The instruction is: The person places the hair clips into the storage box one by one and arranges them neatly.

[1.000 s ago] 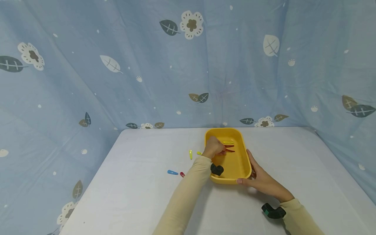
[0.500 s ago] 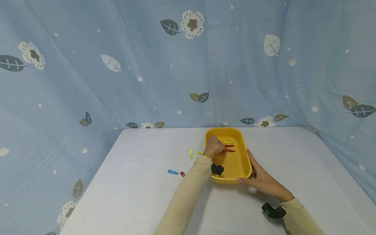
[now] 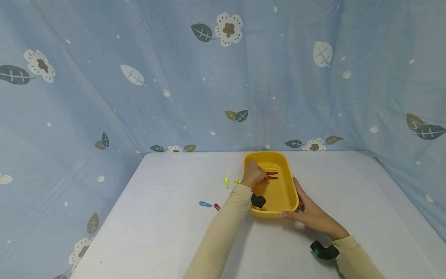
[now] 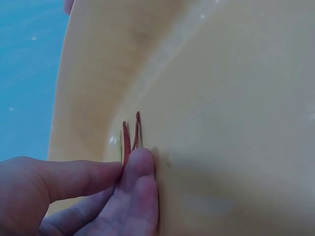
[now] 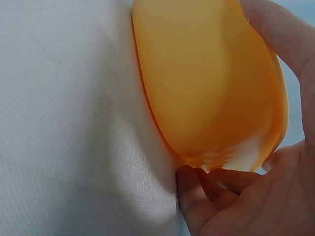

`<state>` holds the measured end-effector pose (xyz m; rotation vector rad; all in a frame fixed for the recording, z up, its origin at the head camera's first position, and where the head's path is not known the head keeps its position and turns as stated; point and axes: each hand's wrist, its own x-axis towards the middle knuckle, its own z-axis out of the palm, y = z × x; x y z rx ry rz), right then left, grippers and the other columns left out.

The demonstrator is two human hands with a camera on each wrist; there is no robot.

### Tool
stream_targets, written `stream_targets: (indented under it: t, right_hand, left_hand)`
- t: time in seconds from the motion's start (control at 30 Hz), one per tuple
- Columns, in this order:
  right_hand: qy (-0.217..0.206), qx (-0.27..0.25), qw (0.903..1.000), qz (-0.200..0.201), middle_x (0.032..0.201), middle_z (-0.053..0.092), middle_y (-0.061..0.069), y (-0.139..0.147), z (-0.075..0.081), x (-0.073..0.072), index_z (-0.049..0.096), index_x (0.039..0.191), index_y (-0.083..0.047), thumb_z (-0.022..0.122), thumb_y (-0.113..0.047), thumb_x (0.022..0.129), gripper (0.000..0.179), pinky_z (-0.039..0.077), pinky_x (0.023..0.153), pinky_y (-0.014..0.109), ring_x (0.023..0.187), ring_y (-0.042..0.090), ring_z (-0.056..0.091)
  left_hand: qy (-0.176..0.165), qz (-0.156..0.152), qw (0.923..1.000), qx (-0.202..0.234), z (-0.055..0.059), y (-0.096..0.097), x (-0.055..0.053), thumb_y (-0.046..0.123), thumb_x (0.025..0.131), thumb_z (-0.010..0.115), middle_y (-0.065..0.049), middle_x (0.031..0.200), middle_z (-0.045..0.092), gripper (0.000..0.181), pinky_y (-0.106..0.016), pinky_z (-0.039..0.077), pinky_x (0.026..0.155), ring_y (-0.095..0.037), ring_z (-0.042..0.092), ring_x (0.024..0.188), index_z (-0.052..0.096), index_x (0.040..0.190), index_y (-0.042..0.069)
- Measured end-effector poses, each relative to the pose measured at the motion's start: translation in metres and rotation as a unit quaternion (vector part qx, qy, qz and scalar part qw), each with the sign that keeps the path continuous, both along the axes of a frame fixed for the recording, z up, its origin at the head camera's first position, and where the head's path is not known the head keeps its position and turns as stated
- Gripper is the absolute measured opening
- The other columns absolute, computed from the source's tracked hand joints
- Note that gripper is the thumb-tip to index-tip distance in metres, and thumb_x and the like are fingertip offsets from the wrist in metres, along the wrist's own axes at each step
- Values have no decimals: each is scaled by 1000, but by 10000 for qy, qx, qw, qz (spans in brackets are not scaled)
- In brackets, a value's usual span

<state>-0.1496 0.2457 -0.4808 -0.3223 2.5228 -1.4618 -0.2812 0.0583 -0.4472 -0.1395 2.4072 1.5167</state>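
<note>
My left hand [image 3: 255, 174] reaches into a yellow plastic tray [image 3: 275, 199] in the head view. Its thumb and fingertips pinch a red hair clip [image 4: 126, 140], clearest in the left wrist view. A second red hair clip [image 4: 138, 125] stands right beside it, partly behind a fingertip; whether the fingers hold that one too is unclear. Just beyond these lies a yellow hair clip [image 3: 271, 169] inside the tray. My right hand [image 3: 315, 217] grips the tray's near right corner, thumb at the rim and fingers along the outer side; the right wrist view shows this wall [image 5: 206, 73] close up.
Left of the tray, two yellow hair clips, one [image 3: 227, 183] upright in view and one [image 3: 237, 181] near the left wrist, lie on the white table [image 3: 167, 232]. A blue hair clip [image 3: 205, 204] and a red one [image 3: 217, 207], partly behind the left sleeve, lie nearer. A patterned curtain [image 3: 209, 77] hangs behind.
The nearer red hair clip's free end has swung slightly away from me, so the two red clips lie closer together. Both hands and the tray hold nearly still.
</note>
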Motion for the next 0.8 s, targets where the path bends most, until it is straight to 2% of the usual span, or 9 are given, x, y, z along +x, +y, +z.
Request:
stream_targets:
  t: [0.37, 0.6, 0.8]
  right_hand:
    - [46, -29, 10000, -4, 174, -1, 22, -1, 2, 1, -16, 165, -18, 78, -33, 92, 120, 39, 115, 57, 150, 45, 37]
    - [46, 9, 10000, -2, 174, -1, 22, -1, 2, 1, -16, 165, -17, 78, -34, 92, 120, 38, 116, 58, 151, 46, 35]
    - [47, 50, 10000, -20, 174, 0, 22, -1, 2, 0, -16, 165, -18, 78, -36, 92, 121, 38, 116, 59, 151, 45, 37]
  left_hand:
    - [35, -104, 9998, -143, -1, -1, 0, -3, 90, 72, -23, 84, 78, 8, -33, 63, 67, -33, 79, 77, 73, 96, -9]
    - [-89, 67, 9999, -79, -1, 1, -1, -4, 91, 72, -20, 80, 78, 10, -32, 63, 68, -31, 79, 76, 70, 99, -9]
    - [-93, 54, 9999, -25, 1, 0, 1, -5, 91, 72, -20, 78, 77, 9, -34, 63, 68, -32, 79, 76, 69, 98, -9]
